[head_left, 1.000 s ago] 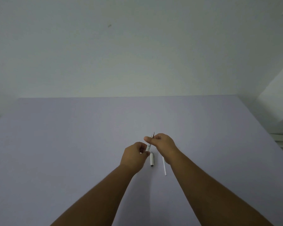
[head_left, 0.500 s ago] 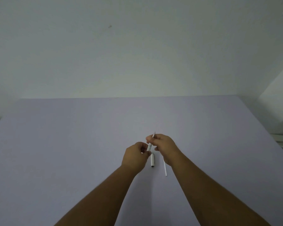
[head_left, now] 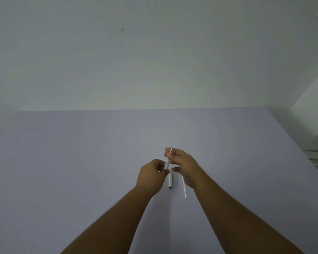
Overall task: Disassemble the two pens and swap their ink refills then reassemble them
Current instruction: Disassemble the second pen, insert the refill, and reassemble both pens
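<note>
Head view: both hands, left point(head_left: 151, 174) and right point(head_left: 182, 162), pinch pen point(head_left: 167, 163); refill point(head_left: 184, 187) on table point(head_left: 62, 162).

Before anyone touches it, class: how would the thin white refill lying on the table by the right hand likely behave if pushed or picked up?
The refill is a long, very thin round tube, so it would probably roll across the smooth table if nudged sideways. It looks light and may flex a little. Lying flat, it may be fiddly to pinch up.
</note>
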`<state>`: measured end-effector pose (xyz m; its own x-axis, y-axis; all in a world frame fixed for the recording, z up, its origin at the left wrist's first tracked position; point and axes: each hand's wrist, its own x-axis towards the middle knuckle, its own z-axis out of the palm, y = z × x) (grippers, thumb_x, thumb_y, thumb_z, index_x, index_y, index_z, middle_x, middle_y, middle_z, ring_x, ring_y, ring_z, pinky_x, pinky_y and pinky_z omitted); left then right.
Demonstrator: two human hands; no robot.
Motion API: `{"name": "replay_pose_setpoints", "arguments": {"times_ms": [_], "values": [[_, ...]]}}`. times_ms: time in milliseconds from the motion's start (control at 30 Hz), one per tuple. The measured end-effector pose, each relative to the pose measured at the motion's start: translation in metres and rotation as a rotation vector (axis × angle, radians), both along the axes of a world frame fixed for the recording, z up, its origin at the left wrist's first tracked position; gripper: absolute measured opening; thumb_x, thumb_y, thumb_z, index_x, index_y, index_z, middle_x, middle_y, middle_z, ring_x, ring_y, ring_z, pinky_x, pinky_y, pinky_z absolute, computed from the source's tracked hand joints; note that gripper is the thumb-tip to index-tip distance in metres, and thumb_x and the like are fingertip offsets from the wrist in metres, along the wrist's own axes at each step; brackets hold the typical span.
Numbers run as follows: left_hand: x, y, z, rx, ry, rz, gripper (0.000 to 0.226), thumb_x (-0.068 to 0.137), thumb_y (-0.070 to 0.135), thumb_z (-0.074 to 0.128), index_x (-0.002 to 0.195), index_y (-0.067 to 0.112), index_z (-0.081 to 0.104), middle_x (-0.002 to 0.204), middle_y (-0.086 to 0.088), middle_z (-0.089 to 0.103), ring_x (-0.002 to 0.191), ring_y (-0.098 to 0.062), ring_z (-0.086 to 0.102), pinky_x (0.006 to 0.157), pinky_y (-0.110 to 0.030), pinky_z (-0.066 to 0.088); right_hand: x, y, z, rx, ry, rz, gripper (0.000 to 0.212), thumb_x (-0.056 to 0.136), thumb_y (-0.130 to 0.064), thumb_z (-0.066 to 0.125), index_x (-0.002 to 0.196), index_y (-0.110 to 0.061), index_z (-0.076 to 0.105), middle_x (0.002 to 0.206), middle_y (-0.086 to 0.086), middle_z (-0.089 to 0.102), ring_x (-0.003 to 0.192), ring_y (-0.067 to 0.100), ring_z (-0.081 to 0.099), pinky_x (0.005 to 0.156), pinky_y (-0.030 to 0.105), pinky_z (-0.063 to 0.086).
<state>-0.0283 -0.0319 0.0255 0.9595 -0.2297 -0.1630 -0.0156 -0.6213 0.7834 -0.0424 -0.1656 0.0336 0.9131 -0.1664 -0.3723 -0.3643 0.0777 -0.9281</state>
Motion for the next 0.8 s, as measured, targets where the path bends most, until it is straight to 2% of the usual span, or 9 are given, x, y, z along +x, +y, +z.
{"name": "replay_pose_setpoints", "arguments": {"times_ms": [67, 167, 233, 300, 400, 467, 633, 733, 800], "values": [[0.001, 0.0, 0.001, 0.002, 0.006, -0.005, 0.017, 0.085, 0.024, 0.063, 0.1, 0.017, 0.064, 0.081, 0.01, 0.059, 0.076, -0.009, 0.056, 0.061, -0.015, 0.041, 0.0, 0.0, 0.0, -0.021, -0.01, -0.01, 0.008, 0.088, -0.027, 0.06, 0.088, -0.028, 0.068, 0.094, -0.008, 0.068, 0.095, 0.01, 0.059, 0.074, 0.026, 0.045], [0.0, -0.001, 0.001, 0.027, 0.005, -0.015, 0.018, 0.085, 0.025, 0.063, 0.101, 0.017, 0.063, 0.083, 0.009, 0.058, 0.078, -0.01, 0.056, 0.065, -0.018, 0.042, 0.002, 0.001, 0.003, -0.084, 0.04, -0.04, 0.014, 0.081, -0.036, 0.068, 0.083, -0.023, 0.064, 0.091, -0.008, 0.065, 0.093, 0.01, 0.057, 0.084, 0.031, 0.043], [0.0, 0.0, 0.0, 0.016, 0.006, -0.003, 0.017, 0.085, 0.024, 0.063, 0.1, 0.017, 0.064, 0.081, 0.011, 0.058, 0.076, -0.008, 0.055, 0.06, -0.013, 0.039, 0.001, 0.0, 0.004, -0.052, 0.034, -0.003, 0.011, 0.083, -0.038, 0.065, 0.089, -0.028, 0.064, 0.097, -0.012, 0.064, 0.093, 0.005, 0.055, 0.078, 0.028, 0.045], [0.001, 0.001, 0.001, 0.019, 0.01, 0.003, 0.017, 0.085, 0.024, 0.063, 0.1, 0.016, 0.064, 0.081, 0.009, 0.059, 0.075, -0.009, 0.056, 0.061, -0.015, 0.041, 0.0, 0.0, 0.004, -0.028, 0.011, 0.019, 0.008, 0.086, -0.033, 0.062, 0.091, -0.031, 0.068, 0.101, -0.011, 0.067, 0.097, 0.005, 0.057, 0.072, 0.024, 0.044], [0.0, 0.001, 0.003, 0.065, 0.003, -0.015, 0.016, 0.086, 0.024, 0.061, 0.1, 0.016, 0.064, 0.083, 0.005, 0.061, 0.074, -0.015, 0.059, 0.067, -0.025, 0.047, 0.001, 0.003, 0.002, -0.083, 0.028, -0.023, 0.007, 0.085, -0.03, 0.063, 0.081, -0.028, 0.069, 0.1, -0.004, 0.069, 0.102, 0.014, 0.058, 0.085, 0.03, 0.045], [-0.002, 0.0, 0.002, 0.084, -0.014, -0.007, 0.016, 0.088, 0.023, 0.06, 0.101, 0.016, 0.063, 0.084, 0.004, 0.061, 0.075, -0.016, 0.059, 0.068, -0.025, 0.047, 0.004, 0.007, 0.002, -0.129, 0.05, -0.045, 0.007, 0.084, -0.031, 0.066, 0.078, -0.027, 0.067, 0.097, -0.002, 0.068, 0.103, 0.018, 0.058, 0.094, 0.036, 0.044], [-0.001, -0.001, 0.0, 0.091, -0.036, 0.032, 0.016, 0.088, 0.023, 0.059, 0.101, 0.015, 0.063, 0.081, 0.005, 0.06, 0.072, -0.014, 0.056, 0.067, -0.023, 0.041, 0.011, 0.013, 0.003, -0.16, 0.053, -0.075, 0.014, 0.081, -0.034, 0.069, 0.073, -0.024, 0.064, 0.085, -0.004, 0.066, 0.097, 0.019, 0.059, 0.095, 0.039, 0.045], [0.001, 0.002, -0.003, 0.075, 0.003, 0.046, 0.015, 0.087, 0.024, 0.062, 0.099, 0.016, 0.064, 0.079, 0.007, 0.06, 0.072, -0.012, 0.056, 0.065, -0.021, 0.042, 0.012, 0.01, -0.001, -0.157, 0.08, -0.001, 0.013, 0.082, -0.038, 0.067, 0.081, -0.025, 0.065, 0.087, -0.01, 0.064, 0.094, 0.015, 0.057, 0.089, 0.036, 0.047], [0.002, 0.007, -0.005, 0.047, 0.053, 0.065, 0.013, 0.084, 0.024, 0.064, 0.096, 0.017, 0.064, 0.075, 0.01, 0.059, 0.068, -0.008, 0.056, 0.059, -0.017, 0.042, 0.013, 0.008, -0.006, -0.222, 0.075, 0.028, 0.025, 0.084, -0.046, 0.06, 0.092, -0.023, 0.067, 0.09, -0.012, 0.064, 0.094, 0.013, 0.057, 0.087, 0.034, 0.047]]}}
